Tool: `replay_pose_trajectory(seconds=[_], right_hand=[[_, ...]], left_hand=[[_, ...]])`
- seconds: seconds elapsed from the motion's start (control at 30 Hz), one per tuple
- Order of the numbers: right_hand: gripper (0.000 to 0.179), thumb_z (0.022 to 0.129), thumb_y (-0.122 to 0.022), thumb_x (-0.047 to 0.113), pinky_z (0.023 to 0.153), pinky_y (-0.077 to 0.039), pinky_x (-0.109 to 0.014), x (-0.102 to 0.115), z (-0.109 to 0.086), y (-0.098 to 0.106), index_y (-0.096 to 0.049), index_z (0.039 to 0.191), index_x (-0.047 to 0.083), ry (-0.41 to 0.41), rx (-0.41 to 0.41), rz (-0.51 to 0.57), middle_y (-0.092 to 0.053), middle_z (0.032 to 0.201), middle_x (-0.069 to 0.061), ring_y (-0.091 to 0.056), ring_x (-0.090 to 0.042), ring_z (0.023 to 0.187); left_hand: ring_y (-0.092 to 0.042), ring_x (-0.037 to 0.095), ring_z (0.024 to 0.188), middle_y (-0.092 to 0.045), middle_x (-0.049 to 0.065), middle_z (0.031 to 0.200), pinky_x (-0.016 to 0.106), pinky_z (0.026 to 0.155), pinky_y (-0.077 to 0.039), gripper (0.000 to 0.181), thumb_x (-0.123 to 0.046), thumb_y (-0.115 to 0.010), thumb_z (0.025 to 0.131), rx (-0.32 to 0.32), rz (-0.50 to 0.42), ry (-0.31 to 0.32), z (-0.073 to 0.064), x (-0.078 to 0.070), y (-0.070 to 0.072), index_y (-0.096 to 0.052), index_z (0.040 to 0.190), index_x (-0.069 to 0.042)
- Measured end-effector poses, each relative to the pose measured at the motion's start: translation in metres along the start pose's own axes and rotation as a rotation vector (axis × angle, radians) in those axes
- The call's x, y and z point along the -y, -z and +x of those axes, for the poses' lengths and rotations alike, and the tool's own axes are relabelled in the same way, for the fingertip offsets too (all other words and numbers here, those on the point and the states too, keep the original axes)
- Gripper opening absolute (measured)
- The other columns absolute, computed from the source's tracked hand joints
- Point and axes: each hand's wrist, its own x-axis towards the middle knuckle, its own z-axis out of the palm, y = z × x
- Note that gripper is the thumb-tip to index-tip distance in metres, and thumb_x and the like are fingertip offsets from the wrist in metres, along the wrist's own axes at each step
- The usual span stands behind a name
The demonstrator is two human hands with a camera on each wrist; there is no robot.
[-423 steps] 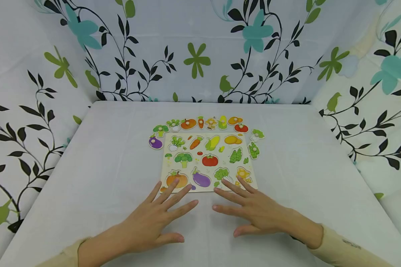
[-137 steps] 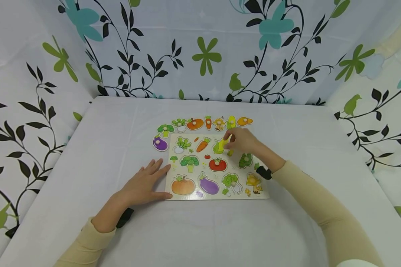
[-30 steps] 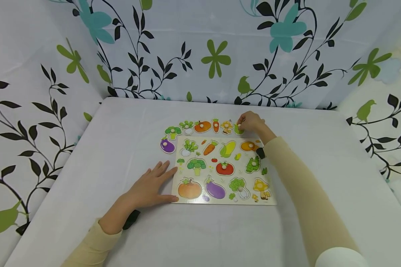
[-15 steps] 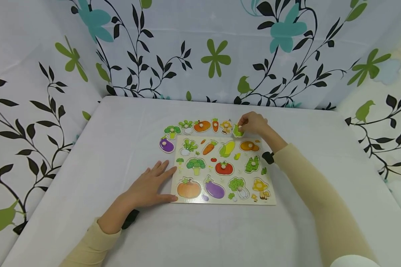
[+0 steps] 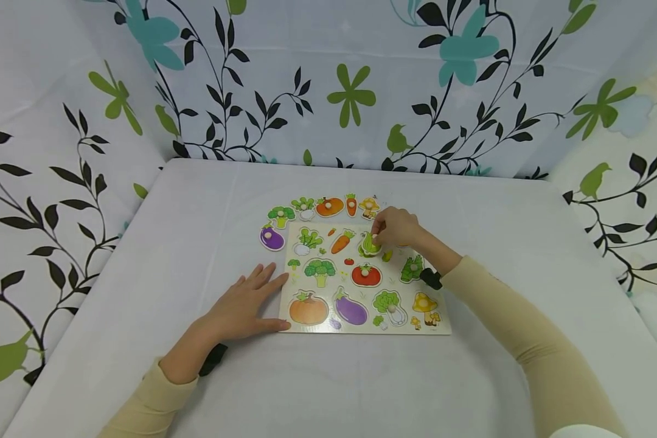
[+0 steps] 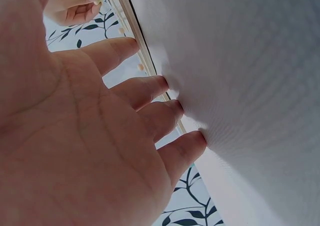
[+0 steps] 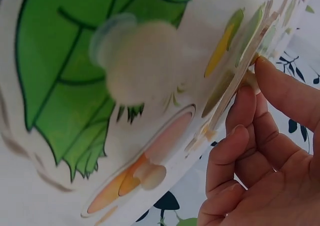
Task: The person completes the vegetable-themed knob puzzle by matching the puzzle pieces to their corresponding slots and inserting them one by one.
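A person's right hand (image 5: 399, 230) pinches the knob of a corn puzzle piece (image 5: 369, 244), held over the corn picture on the wooden vegetable board (image 5: 391, 281). In the right wrist view, the corn piece (image 7: 231, 91) shows edge-on and tilted, with thumb and index finger at its knob. The left hand (image 5: 243, 307) lies with spread fingers at the board's left edge, thumb on the lower left corner. In the left wrist view its fingertips (image 6: 172, 109) touch the cloth and board edge. The tomato (image 5: 366, 275) and bok choy (image 5: 391, 304) pieces sit in the board.
Behind the board lie loose knobbed pieces: eggplant (image 5: 272, 238), broccoli (image 5: 281, 215), radish (image 5: 305, 208), pumpkin (image 5: 329, 207), carrot (image 5: 351, 205) and mushroom (image 5: 369, 207). A white cloth (image 5: 334, 389) covers the table. Patterned curtains hang around it.
The right hand has carried the corn piece from the back row toward me, over the board. Since the oldest frame, several pieces have moved onto the board. The left hand stays at the edge lately.
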Motion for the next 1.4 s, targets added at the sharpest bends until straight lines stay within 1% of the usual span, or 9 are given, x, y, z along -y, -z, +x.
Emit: replay_pose_trajectory(seconds=[0.2, 0.37, 0.53, 0.7, 0.83, 0.93, 1.2, 1.3, 1.4], right_hand=[[0.012, 0.085, -0.074, 0.021, 0.083, -0.036, -0.041, 0.006, 0.0, -0.007, -0.068, 0.084, 0.012, -0.018, 0.006, 0.001, -0.066, 0.081, -0.003, -0.056, -0.023, 0.08], [0.015, 0.086, -0.075, 0.024, 0.081, -0.036, -0.04, 0.01, 0.002, -0.011, -0.065, 0.082, 0.013, -0.02, 0.008, -0.032, -0.064, 0.079, -0.002, -0.055, -0.022, 0.079], [0.018, 0.087, -0.075, 0.029, 0.082, -0.036, -0.041, 0.011, 0.005, -0.008, -0.066, 0.085, 0.014, 0.008, 0.03, -0.063, -0.064, 0.083, -0.002, -0.056, -0.022, 0.081], [0.025, 0.088, -0.072, 0.032, 0.091, -0.035, -0.051, 0.008, 0.013, 0.004, -0.067, 0.105, 0.013, 0.014, -0.021, -0.049, -0.065, 0.099, -0.007, -0.056, -0.026, 0.088], [0.043, 0.088, -0.073, 0.029, 0.1, -0.031, -0.059, 0.004, 0.027, 0.013, -0.059, 0.126, 0.014, -0.027, -0.056, -0.013, -0.062, 0.114, -0.013, -0.055, -0.03, 0.102], [0.05, 0.086, -0.075, 0.026, 0.103, -0.028, -0.06, 0.0, 0.038, 0.019, -0.055, 0.131, 0.014, -0.065, -0.054, 0.019, -0.06, 0.121, -0.015, -0.053, -0.032, 0.111], [0.039, 0.087, -0.073, 0.021, 0.112, -0.018, -0.065, -0.006, 0.064, 0.022, -0.059, 0.123, 0.016, -0.128, 0.001, 0.051, -0.059, 0.122, -0.012, -0.051, -0.032, 0.112], [0.027, 0.089, -0.071, 0.02, 0.11, -0.025, -0.06, -0.004, 0.069, 0.02, -0.061, 0.113, 0.013, -0.14, 0.007, 0.057, -0.062, 0.113, -0.011, -0.051, -0.03, 0.103], [0.016, 0.091, -0.067, 0.018, 0.097, -0.038, -0.049, -0.003, 0.072, 0.017, -0.061, 0.103, 0.009, -0.135, -0.005, 0.059, -0.065, 0.1, -0.01, -0.052, -0.026, 0.091]], left_hand=[[-0.016, 0.042, 0.149, -0.023, 0.019, 0.161, 0.063, 0.116, -0.019, 0.091, -0.056, -0.073, 0.08, 0.001, 0.002, -0.001, 0.0, 0.002, 0.001, -0.037, 0.151, -0.013], [-0.017, 0.042, 0.149, -0.024, 0.019, 0.161, 0.064, 0.116, -0.02, 0.091, -0.057, -0.072, 0.079, -0.001, 0.013, -0.001, 0.0, 0.004, 0.001, -0.037, 0.151, -0.013], [-0.017, 0.043, 0.148, -0.024, 0.02, 0.16, 0.064, 0.116, -0.02, 0.091, -0.055, -0.073, 0.079, 0.001, 0.01, 0.006, -0.002, 0.003, 0.002, -0.038, 0.151, -0.012], [-0.017, 0.043, 0.149, -0.023, 0.019, 0.16, 0.063, 0.116, -0.019, 0.09, -0.054, -0.073, 0.08, 0.003, 0.004, 0.005, -0.002, 0.002, 0.003, -0.037, 0.151, -0.012], [-0.017, 0.043, 0.148, -0.024, 0.02, 0.16, 0.063, 0.116, -0.02, 0.09, -0.052, -0.074, 0.08, 0.005, 0.004, 0.005, -0.002, 0.001, 0.004, -0.038, 0.151, -0.012], [-0.017, 0.043, 0.148, -0.024, 0.02, 0.16, 0.063, 0.116, -0.02, 0.09, -0.052, -0.074, 0.08, 0.007, 0.001, 0.006, -0.003, 0.0, 0.003, -0.038, 0.151, -0.011], [-0.017, 0.043, 0.148, -0.024, 0.02, 0.16, 0.063, 0.116, -0.02, 0.089, -0.052, -0.074, 0.08, 0.006, -0.003, 0.01, -0.003, -0.001, 0.002, -0.038, 0.151, -0.012], [-0.017, 0.044, 0.148, -0.024, 0.021, 0.16, 0.064, 0.115, -0.02, 0.089, -0.052, -0.074, 0.08, 0.003, -0.007, 0.001, -0.002, -0.002, 0.002, -0.039, 0.151, -0.011], [-0.017, 0.043, 0.148, -0.024, 0.021, 0.16, 0.064, 0.116, -0.02, 0.089, -0.052, -0.074, 0.08, 0.005, -0.005, 0.001, -0.001, -0.002, 0.002, -0.038, 0.151, -0.011]])
